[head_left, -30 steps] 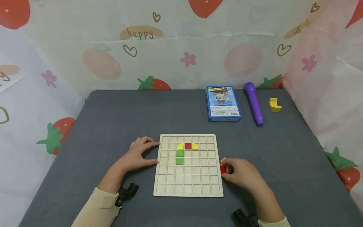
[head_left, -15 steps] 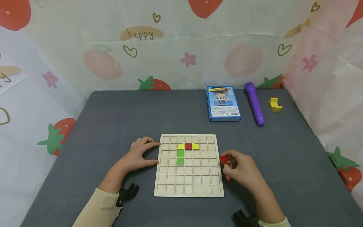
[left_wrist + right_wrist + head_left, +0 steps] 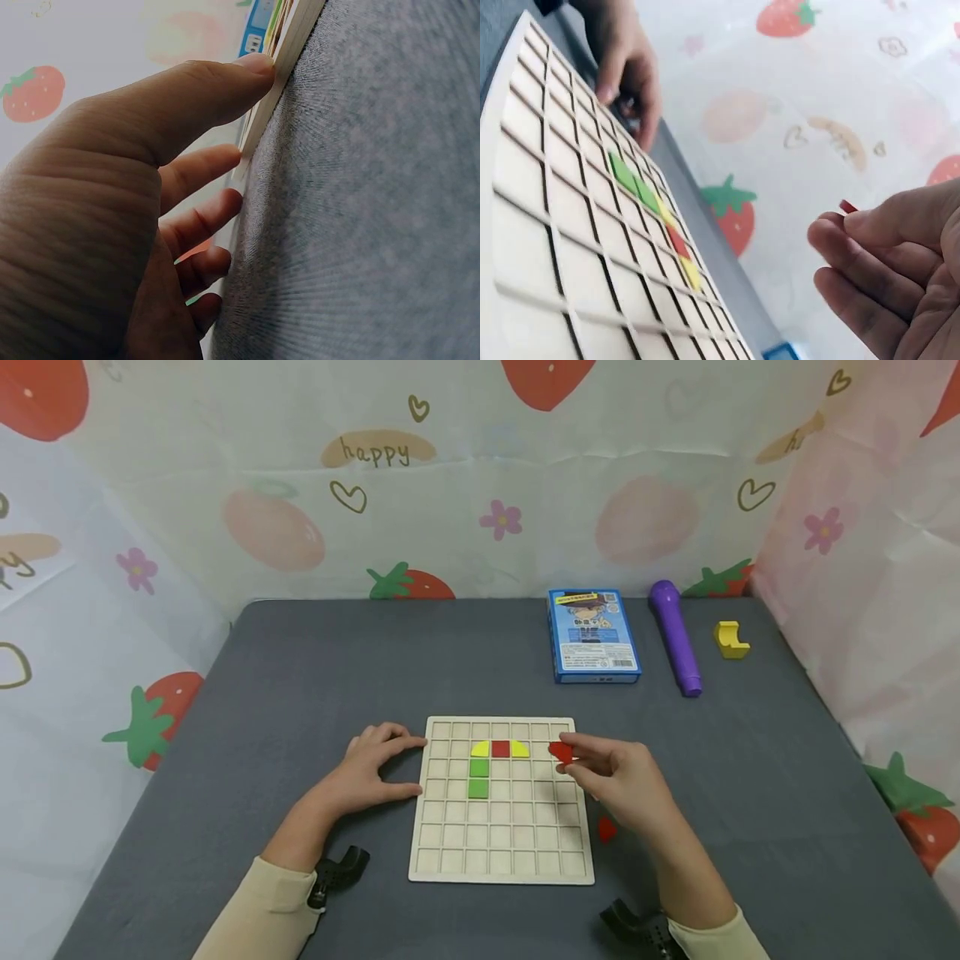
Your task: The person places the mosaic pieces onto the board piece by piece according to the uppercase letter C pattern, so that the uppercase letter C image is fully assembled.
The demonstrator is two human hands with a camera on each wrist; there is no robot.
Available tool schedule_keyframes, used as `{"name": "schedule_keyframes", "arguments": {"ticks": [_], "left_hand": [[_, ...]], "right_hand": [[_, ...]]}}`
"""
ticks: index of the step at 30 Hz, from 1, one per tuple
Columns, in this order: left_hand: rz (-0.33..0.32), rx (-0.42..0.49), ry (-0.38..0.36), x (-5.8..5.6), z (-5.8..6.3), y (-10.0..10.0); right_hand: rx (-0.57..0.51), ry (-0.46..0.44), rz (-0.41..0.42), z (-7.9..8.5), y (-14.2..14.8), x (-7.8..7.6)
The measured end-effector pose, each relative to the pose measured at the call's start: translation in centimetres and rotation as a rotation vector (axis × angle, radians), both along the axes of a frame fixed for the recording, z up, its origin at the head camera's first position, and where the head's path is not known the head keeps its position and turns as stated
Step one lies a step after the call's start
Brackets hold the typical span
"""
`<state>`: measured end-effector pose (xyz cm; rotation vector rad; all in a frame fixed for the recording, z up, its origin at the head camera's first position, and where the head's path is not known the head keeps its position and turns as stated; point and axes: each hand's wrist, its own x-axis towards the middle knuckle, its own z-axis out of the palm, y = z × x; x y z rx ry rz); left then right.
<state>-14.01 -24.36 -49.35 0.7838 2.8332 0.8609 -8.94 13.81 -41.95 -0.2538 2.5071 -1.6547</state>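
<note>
My left hand [image 3: 372, 767] rests at the left edge of a pale wooden grid board [image 3: 501, 862], thumb and index fingertips touching its side. In the left wrist view the thumb [image 3: 202, 97] lies along that edge. Over the board's upper right, my right hand [image 3: 626, 778] pinches a small red piece [image 3: 561, 751] between thumb and fingertips; only a sliver of it shows in the right wrist view. A red square [image 3: 500, 748] sits in the grid between two yellow rounded pieces [image 3: 480, 749]. Below the left yellow one are two green squares [image 3: 478, 767].
Another small red piece [image 3: 606, 829] lies on the grey tabletop just right of the board. Farther back stand a blue box [image 3: 596, 635], a purple microphone-shaped object [image 3: 677, 639] and a yellow block with a curved notch [image 3: 731, 640]. A strawberry-print sheet [image 3: 450, 527] walls the table.
My right hand has lifted a red piece from beside the board and carried it up and left over the grid, uncovering another red piece on the table. The left hand stays put.
</note>
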Motion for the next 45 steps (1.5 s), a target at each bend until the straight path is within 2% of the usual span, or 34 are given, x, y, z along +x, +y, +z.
{"name": "schedule_keyframes", "arguments": {"ticks": [5,11,16,21,24,33,39,45], "left_hand": [[-0.005,0.006,0.002,0.1,0.0,0.1],[-0.003,0.011,0.001,0.3,0.0,0.2],[-0.001,0.008,0.017,0.2,-0.2,0.1],[0.0,0.008,0.021,0.1,-0.1,0.1],[-0.001,0.008,0.02,0.1,0.0,0.1],[-0.003,0.004,0.021,0.1,0.1,0.1],[0.005,0.004,0.014,0.1,0.1,0.1],[0.003,-0.002,0.028,0.0,0.0,0.0]], "right_hand": [[-0.075,0.037,0.032,-0.8,-1.9,0.1],[-0.009,0.126,0.042,-2.1,-4.0,0.2],[0.009,0.06,0.066,-2.6,-5.5,0.6],[0.067,-0.044,0.116,-3.3,-6.8,0.9],[0.102,-0.074,0.144,-3.7,-7.4,1.0],[0.3,0.032,0.201,-4.8,-8.5,1.2],[0.355,0.066,0.224,-4.9,-8.6,1.1],[0.386,0.141,0.183,-5.3,-8.8,1.4]]}}
